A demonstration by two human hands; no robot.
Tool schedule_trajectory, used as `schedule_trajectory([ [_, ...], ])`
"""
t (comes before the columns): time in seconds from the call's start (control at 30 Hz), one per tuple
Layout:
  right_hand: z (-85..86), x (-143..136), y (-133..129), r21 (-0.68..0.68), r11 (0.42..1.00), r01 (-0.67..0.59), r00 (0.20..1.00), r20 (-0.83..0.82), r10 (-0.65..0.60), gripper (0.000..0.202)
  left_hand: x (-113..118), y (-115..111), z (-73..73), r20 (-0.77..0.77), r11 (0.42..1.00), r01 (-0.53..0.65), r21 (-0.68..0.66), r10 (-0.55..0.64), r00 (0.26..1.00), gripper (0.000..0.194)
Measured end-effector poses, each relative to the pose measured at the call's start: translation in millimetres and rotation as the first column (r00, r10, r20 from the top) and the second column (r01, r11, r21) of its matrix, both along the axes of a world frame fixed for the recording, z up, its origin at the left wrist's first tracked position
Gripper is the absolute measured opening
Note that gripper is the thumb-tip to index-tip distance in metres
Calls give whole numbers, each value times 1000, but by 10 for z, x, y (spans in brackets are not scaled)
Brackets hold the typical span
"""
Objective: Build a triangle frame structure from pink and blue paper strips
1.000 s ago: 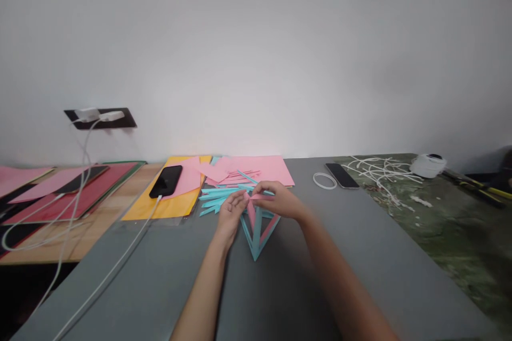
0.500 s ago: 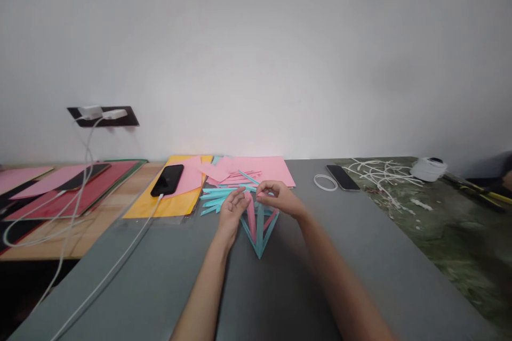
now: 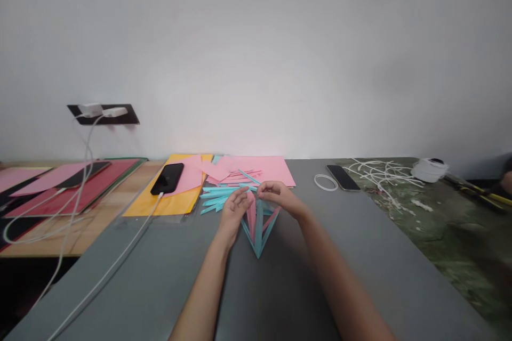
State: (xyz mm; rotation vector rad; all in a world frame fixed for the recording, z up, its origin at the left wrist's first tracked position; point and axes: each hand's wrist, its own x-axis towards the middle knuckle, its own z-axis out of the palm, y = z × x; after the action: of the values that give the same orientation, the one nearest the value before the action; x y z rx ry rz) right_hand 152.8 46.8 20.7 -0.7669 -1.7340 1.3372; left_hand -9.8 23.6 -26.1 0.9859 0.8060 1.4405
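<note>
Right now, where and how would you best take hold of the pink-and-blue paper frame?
Probably at the near corner of the paper frame, with a light pinch from the person's side. Blue strips meet there in a narrow point facing the person, while the left hand and right hand crowd the far end. The slender strips look easily bent.

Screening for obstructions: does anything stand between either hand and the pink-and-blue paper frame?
Nothing visible does: the left hand and right hand are at the top of the paper frame. The loose blue paper strips lie beyond the left hand, not between.
</note>
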Motion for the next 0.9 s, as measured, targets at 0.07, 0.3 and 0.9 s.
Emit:
schedule_trajectory([
  [0.07,-6,2,2,-26,1000,-10,1000,-20,9,25,1,-4,4,2,1000,2,2,-2,1000,39],
  [0.3,-12,-11,-6,-42,999,-9,1000,-28,8,28,21,-43,68,-12,1000,13,3,-13,1000,38],
  [0.9,-22,-51,15,35,993,117,990,-85,-113,30,40,-18,43,3,1000,-28,-3,28,1000,37],
])
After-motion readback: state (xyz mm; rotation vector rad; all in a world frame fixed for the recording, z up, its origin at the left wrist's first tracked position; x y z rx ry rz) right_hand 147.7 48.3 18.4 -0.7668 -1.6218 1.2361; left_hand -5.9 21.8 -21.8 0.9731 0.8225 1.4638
